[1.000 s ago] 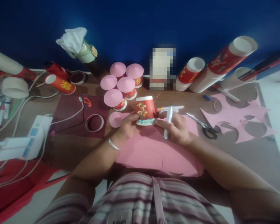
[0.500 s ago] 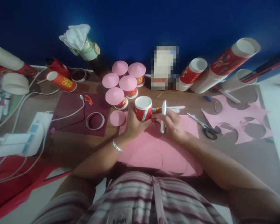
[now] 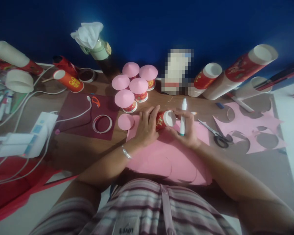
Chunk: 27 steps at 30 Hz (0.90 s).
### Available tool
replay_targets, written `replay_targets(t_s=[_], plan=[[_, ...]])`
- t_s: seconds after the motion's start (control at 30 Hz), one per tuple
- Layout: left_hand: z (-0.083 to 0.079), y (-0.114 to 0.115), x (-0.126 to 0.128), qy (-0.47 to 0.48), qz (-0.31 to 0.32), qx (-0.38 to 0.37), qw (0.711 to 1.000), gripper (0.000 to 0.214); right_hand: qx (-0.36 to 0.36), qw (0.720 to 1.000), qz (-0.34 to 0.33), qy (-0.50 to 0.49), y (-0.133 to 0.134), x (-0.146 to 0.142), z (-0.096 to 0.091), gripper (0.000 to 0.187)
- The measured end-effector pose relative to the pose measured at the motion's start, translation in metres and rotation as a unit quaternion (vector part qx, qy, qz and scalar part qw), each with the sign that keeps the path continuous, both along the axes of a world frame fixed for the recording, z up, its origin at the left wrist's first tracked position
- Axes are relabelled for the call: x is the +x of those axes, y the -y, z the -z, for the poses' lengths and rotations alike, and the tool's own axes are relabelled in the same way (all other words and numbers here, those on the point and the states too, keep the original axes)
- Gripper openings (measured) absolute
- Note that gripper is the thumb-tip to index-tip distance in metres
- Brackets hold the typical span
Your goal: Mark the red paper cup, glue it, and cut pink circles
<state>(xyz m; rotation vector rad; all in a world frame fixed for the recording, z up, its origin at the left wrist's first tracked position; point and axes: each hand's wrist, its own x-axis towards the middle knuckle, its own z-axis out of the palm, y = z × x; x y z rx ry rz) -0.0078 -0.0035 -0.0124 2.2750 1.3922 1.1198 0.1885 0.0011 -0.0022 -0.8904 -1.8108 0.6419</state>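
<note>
My left hand (image 3: 147, 129) is closed around the left end of a red paper cup (image 3: 162, 120). The cup lies tilted on its side, its white end turned to the right. In my right hand (image 3: 189, 130) a white marker (image 3: 183, 112) with a green lower tip stands nearly upright between the fingers. The right thumb and fingertips are close to the cup's white end; whether they touch it I cannot tell. Beneath both hands lie stacked pink paper sheets (image 3: 159, 153). Beyond the left hand are a pink paper disc (image 3: 125, 121) and several red cups topped with pink paper cones (image 3: 124, 98).
Scissors (image 3: 220, 138) and a cut-out pink sheet (image 3: 250, 125) lie to the right. Tall red-and-white cup stacks (image 3: 245, 70) lean at the back right. On the left are a white power strip (image 3: 40, 133) with cables, a paper ring (image 3: 102, 124) and an orange clip-like piece (image 3: 96, 101).
The cup has gone from upright to tilted sideways, its white end now facing right. The left hand turned with it. The right hand and marker shifted right, and the camera view moved slightly.
</note>
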Motion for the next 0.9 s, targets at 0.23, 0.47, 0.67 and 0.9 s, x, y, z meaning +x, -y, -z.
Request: replay_targets(t_s=[0.23, 0.47, 0.67, 0.9], plan=[[-0.001, -0.008, -0.004, 0.152, 0.055, -0.051, 0.985, 0.093, -0.067, 0.986, -0.099, -0.113, -0.016, 0.012, -0.002, 0.043], [0.003, -0.009, -0.004, 0.156, 0.065, -0.095, 0.981, 0.077, -0.077, 0.989, -0.105, -0.064, -0.020, 0.020, 0.001, 0.042], [-0.005, -0.009, -0.003, 0.229, 0.092, -0.199, 0.948, 0.074, -0.033, 0.998, -0.037, -0.028, -0.019, 0.019, 0.002, 0.050], [-0.013, -0.005, -0.002, 0.358, 0.183, -0.329, 0.855, 0.077, -0.088, 0.993, -0.039, -0.062, -0.014, 0.012, 0.002, 0.059]])
